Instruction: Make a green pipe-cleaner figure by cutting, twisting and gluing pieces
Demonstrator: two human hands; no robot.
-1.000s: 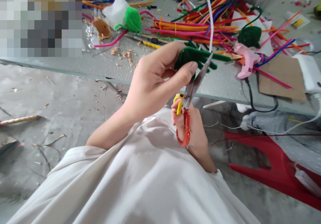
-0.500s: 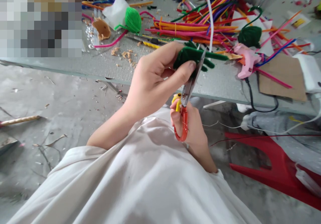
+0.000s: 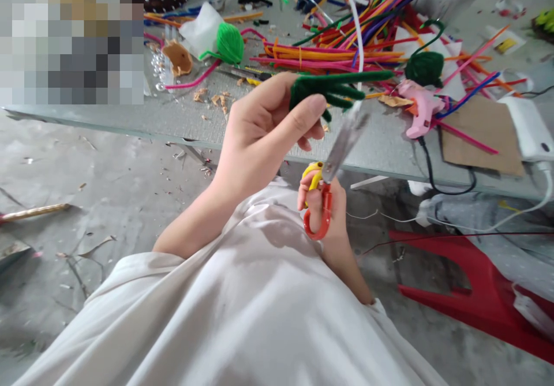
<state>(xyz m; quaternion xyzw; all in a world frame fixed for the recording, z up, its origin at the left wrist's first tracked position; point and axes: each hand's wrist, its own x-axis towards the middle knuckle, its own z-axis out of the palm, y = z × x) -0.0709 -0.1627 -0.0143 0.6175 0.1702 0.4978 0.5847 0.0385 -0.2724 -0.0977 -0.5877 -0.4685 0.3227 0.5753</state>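
The left hand [image 3: 264,126] is closed, pinching a dark green pipe-cleaner shape [image 3: 329,89] between thumb and fingers. The shape has several short strands and one long strand pointing right, and the hand's fingers hide its near end. It is held in the air above the tabletop [image 3: 130,129], not resting on it.

The right hand [image 3: 335,218] is clamped around the red and yellow handles of a pair of scissors [image 3: 344,143], with fingers through the loops. The motion-blurred blades angle up toward the green strands, their tip just below them. Contact cannot be made out.

Beyond the hands, a thick pile of multicoloured pipe cleaners [image 3: 329,54] spreads across the tabletop. A bright green yarn ball [image 3: 229,42] lies to its left, near a white plastic bag [image 3: 201,28], a utility knife [image 3: 246,74] and scattered wood shavings [image 3: 212,98]. To the right lie a dark green yarn ball [image 3: 425,68], a pink glue gun [image 3: 419,106] with a black cord [image 3: 441,172], and a piece of cardboard [image 3: 478,135]. Below the table edge, a red plastic chair [image 3: 459,282] stands on the concrete floor [image 3: 86,190]. A blurred patch hides the top left.
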